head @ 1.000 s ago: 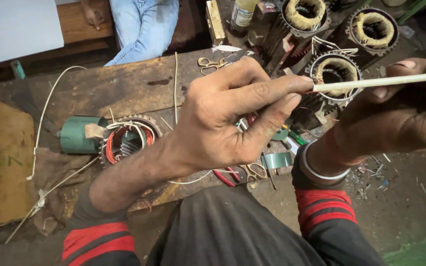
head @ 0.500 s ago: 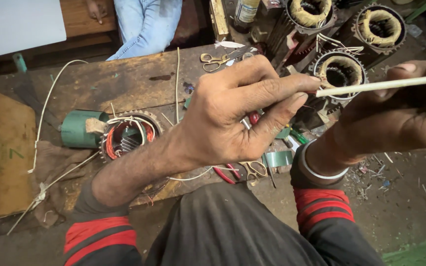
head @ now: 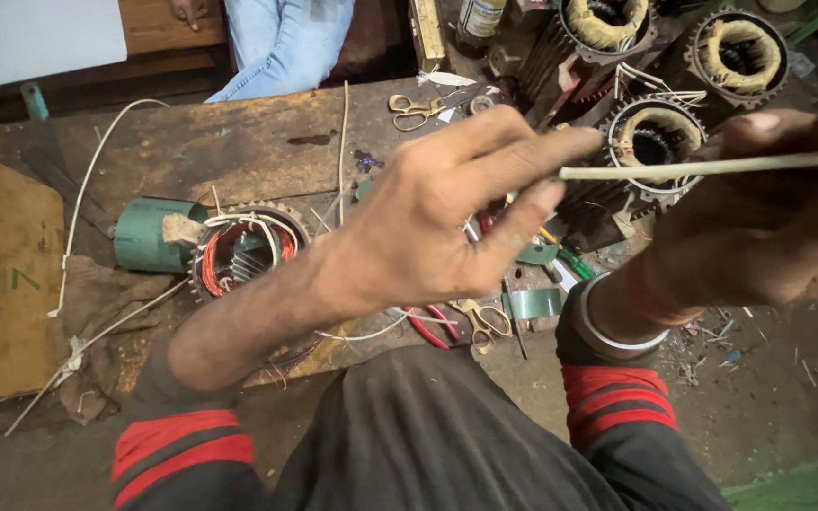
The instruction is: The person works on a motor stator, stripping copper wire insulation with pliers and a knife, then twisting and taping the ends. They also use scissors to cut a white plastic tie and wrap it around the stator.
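My right hand (head: 769, 227) holds a thin pale tube (head: 712, 167) level across the upper right. The tube's left end lies between the index finger and thumb of my left hand (head: 437, 227), which pinch it lightly while the other fingers stretch out. Both hands hover above a worn wooden bench (head: 210, 142). Below and left of my left forearm a motor stator with orange copper windings (head: 243, 248) rests on the bench, with white sleeved leads looped over it. A stator with pale wrapped windings (head: 655, 137) sits just behind the tube's end.
A green tape roll (head: 144, 235) lies beside the orange stator. Scissors (head: 414, 109) are at the back, more scissors (head: 485, 322) and red-handled pliers (head: 428, 326) at the front edge. Two more stators (head: 740, 47) stand far right. Another person's jeans (head: 281, 43) show behind; cardboard (head: 2, 274) lies left.
The tube's end now sits a little deeper between my left fingers, and those fingers have spread slightly. Both hands stay at about the same height over the bench.
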